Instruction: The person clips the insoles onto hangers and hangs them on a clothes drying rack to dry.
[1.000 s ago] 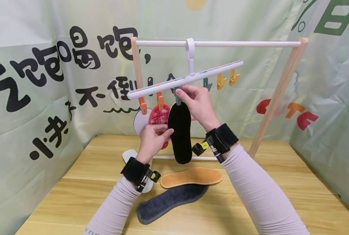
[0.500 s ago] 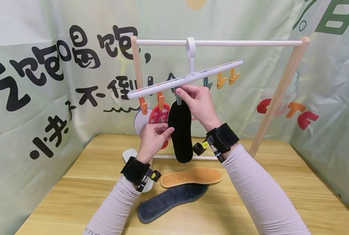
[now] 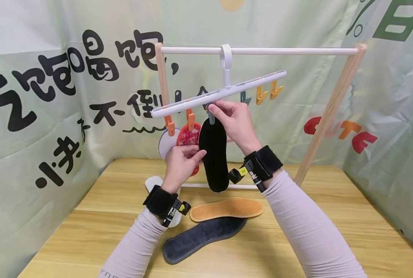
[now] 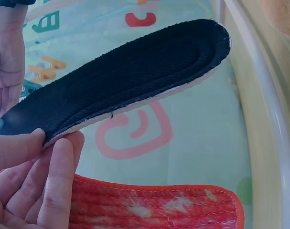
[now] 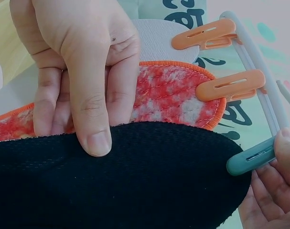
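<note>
A black insole (image 3: 213,154) hangs upright under a white clip hanger (image 3: 220,94), its top end in the jaws of a teal clip (image 5: 250,157). My left hand (image 3: 183,164) pinches the insole's left edge between thumb and fingers. At the clip's upper end, my right hand (image 3: 236,123) pinches it between thumb and fingers, just below the hanger bar. To the left, a red patterned insole (image 3: 190,133) and a white insole (image 3: 166,143) hang from orange clips (image 5: 230,86); my left hand partly hides both.
A wooden rack with a white rail (image 3: 290,51) carries the hanger, which tilts down leftward. Another teal clip (image 3: 244,98) and yellow clips (image 3: 261,96) hang at right. On the table lie an orange insole (image 3: 227,209), a dark grey insole (image 3: 203,241) and a white insole (image 3: 153,182).
Both hands keep their grips in nearly the same place. The hanger's right end and its yellow clips have shifted very slightly left.
</note>
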Demonstrator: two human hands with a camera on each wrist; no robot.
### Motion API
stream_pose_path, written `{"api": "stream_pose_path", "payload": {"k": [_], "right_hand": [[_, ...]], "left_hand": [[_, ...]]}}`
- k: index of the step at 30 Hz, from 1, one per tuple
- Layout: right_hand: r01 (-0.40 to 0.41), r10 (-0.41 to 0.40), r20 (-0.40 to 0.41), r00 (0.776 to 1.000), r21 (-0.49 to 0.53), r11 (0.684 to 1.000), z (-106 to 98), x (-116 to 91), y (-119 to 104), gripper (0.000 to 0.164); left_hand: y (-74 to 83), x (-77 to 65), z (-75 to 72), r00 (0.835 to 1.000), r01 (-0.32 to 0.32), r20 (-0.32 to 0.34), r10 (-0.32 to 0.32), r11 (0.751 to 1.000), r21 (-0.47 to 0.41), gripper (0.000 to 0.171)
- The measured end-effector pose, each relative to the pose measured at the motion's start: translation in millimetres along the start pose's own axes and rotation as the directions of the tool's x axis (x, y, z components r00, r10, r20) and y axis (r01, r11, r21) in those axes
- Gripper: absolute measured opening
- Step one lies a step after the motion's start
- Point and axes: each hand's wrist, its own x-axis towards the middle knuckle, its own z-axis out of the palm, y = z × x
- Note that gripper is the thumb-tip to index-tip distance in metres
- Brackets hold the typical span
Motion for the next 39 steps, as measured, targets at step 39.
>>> {"api": "stream_pose_path", "payload": {"k": [39], "right_hand": [[-0.077, 0.077, 0.001, 0.997, 0.090, 0.993, 1, -11, 13, 0.040]], "left_hand": [[-5.0, 3.0, 0.0, 1.000, -0.001, 0.017, 0.002, 0.999, -0.035, 0.018]]}}
